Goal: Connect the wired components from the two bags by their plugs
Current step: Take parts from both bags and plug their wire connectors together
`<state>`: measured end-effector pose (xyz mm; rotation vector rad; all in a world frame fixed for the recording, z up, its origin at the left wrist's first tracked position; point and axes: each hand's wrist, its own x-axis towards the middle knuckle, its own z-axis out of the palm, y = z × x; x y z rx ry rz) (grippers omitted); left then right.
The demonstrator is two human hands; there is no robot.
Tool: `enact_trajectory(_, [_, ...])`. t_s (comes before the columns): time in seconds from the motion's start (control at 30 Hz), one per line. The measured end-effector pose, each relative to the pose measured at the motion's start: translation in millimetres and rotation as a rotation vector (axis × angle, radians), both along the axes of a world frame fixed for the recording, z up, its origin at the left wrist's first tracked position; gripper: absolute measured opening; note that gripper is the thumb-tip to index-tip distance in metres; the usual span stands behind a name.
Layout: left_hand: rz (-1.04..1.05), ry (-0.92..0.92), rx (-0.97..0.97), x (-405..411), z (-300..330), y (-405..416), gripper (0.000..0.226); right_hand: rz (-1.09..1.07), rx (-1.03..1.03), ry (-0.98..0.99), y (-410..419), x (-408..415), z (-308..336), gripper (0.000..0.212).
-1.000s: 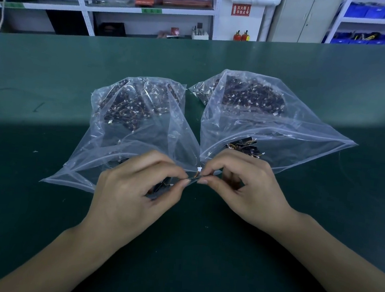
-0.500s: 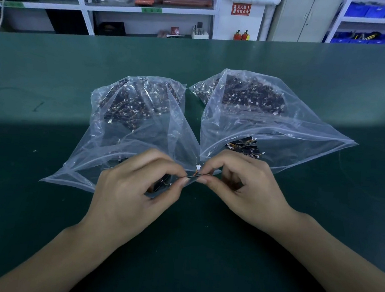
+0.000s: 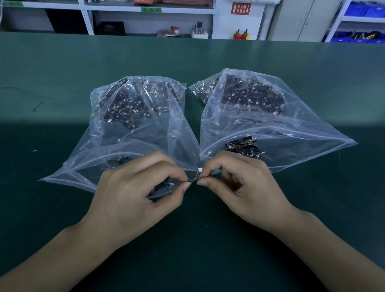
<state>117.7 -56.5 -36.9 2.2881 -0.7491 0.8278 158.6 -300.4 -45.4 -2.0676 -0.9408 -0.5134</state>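
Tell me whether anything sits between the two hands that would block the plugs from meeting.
Nothing visible does. The left hand and right hand pinch the wired parts nearly fingertip to fingertip, with only a white plug and short wires in the gap. Both bags lie behind, farther from the person.

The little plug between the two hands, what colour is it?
White: the plug shows just above the pinching fingers, clearest in the head view.
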Motion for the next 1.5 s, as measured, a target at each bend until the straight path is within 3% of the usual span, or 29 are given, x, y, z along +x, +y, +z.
enact_trajectory(0.17, [0.061,0.041,-0.009,-0.3,2.5,1.3,0.015,-0.168,-0.026,-0.063,-20.3,15.9,2.7,0.005])
enact_trajectory(0.37, [0.149,-0.006,0.149,5.0,2.5,7.6,0.052,-0.549,-0.037,-0.086,-50.7,34.9,1.8,0.007])
enact_trajectory(0.47, [0.216,-0.045,0.218,8.0,1.2,11.6,0.052,-0.642,-0.080,-0.041,-55.7,37.4,0.4,0.007])
enact_trajectory(0.57, [0.197,-0.084,0.283,13.3,2.6,16.1,0.034,-0.699,-0.092,0.034,-56.8,38.7,0.0,0.010])
enact_trajectory(0.67, [0.202,-0.080,0.370,16.3,6.8,20.4,0.023,-0.695,-0.101,0.067,-52.8,37.6,-0.6,0.015])
enact_trajectory(0.83, [0.346,0.036,0.516,11.9,11.5,22.5,0.039,-0.715,-0.103,0.136,-46.9,33.7,1.4,0.018])
enact_trajectory(0.97, [0.294,0.145,0.481,8.8,12.7,18.3,0.040,-0.719,-0.137,0.170,-43.2,29.2,6.1,0.019])
enact_trajectory(1.33, [0.282,0.163,0.463,7.7,7.9,14.5,0.011,-0.610,-0.159,0.099,-28.8,17.3,7.7,0.018])
enact_trajectory(1.5, [0.221,0.162,0.398,6.5,4.7,15.1,0.025,-0.551,-0.148,0.051,-21.5,10.6,8.2,0.021])
